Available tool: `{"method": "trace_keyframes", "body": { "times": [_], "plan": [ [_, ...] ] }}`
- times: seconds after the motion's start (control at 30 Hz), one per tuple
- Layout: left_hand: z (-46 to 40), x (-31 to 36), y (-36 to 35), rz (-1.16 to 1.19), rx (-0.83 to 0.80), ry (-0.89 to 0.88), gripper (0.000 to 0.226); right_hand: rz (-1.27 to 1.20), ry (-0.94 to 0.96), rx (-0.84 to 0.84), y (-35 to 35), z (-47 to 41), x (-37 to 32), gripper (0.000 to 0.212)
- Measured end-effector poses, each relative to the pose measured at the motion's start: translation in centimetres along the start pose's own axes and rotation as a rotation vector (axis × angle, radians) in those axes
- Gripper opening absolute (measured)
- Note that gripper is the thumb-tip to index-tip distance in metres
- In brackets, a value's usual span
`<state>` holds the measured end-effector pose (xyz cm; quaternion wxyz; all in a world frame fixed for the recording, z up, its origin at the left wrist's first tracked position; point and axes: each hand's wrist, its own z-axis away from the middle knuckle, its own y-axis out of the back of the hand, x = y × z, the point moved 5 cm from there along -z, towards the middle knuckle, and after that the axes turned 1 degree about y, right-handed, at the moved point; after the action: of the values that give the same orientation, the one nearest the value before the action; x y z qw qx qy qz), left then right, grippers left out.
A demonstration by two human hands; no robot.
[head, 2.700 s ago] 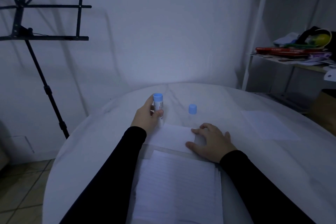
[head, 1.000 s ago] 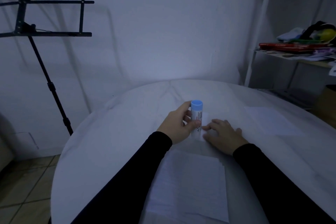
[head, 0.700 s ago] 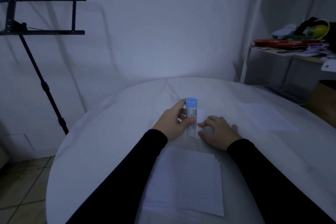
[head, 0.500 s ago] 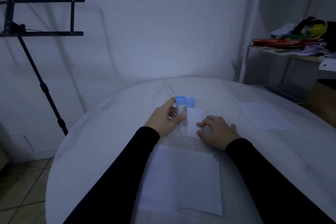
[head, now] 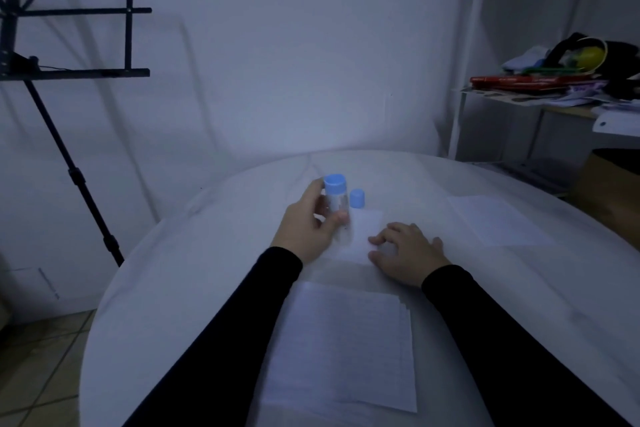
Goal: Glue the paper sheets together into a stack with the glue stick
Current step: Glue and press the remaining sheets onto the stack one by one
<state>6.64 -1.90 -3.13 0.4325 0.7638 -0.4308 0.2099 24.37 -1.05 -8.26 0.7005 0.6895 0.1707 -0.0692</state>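
Observation:
My left hand (head: 308, 229) grips a white glue stick (head: 336, 204) with its blue end up and its lower end down on a small white paper sheet (head: 363, 229). My right hand (head: 405, 258) lies flat on the near right part of that sheet, fingers spread. The blue cap (head: 357, 198) stands on the table just beyond the sheet. A stack of lined paper sheets (head: 343, 347) lies near me between my forearms. Another single sheet (head: 495, 224) lies flat to the right.
The round white table (head: 180, 270) drops off at its left edge to a tiled floor (head: 41, 367). A black music stand (head: 69, 73) rises at the left. A cluttered shelf (head: 554, 87) stands at the right against the wall.
My left hand has slid the glue stick leftward across the small sheet, uncovering the blue cap behind it. My right hand has stayed pressed on the sheet.

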Motion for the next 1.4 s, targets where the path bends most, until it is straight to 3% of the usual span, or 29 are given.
{"method": "trace_keyframes", "body": {
  "times": [0.13, 0.37, 0.57, 0.73, 0.83, 0.93, 1.03, 1.17, 1.4],
  "plan": [
    [0.8, 0.2, -2.7, 0.009, -0.145, -0.035, 0.045, 0.014, 0.012, 0.004, 0.0, 0.0, 0.0, 0.041],
    [0.2, -0.9, -0.9, -0.057, -0.137, 0.005, 0.046, -0.01, 0.003, 0.008, 0.0, 0.0, 0.0, 0.042],
    [-0.2, -3.3, 1.9, -0.091, -0.028, 0.104, 0.044, -0.045, 0.02, 0.019, 0.2, 0.5, -0.1, 0.04],
    [-0.5, -3.2, 3.7, 0.038, 0.218, 0.157, 0.04, -0.142, 0.086, -0.022, 0.1, 0.7, -0.7, 0.031],
    [-1.0, -2.7, 3.7, 0.102, 0.271, 0.176, 0.037, -0.211, 0.127, 0.04, 0.1, 0.6, -1.3, 0.029],
    [-2.4, -2.6, 2.7, 0.137, 0.208, 0.195, 0.034, -0.166, 0.101, 0.128, 0.4, -0.2, -0.9, 0.046],
    [-4.1, -2.2, 0.9, 0.096, 0.096, 0.185, 0.036, -0.027, 0.071, 0.055, 0.1, -0.8, -0.6, 0.06],
    [-5.5, -1.8, -1.6, 0.057, 0.018, 0.203, 0.039, 0.02, 0.123, -0.049, -0.7, -0.8, -1.1, 0.058],
    [-6.0, -2.2, -4.2, -0.02, -0.075, 0.196, 0.044, 0.018, 0.132, -0.037, -0.8, -0.9, -0.9, 0.059]
  ]
}}
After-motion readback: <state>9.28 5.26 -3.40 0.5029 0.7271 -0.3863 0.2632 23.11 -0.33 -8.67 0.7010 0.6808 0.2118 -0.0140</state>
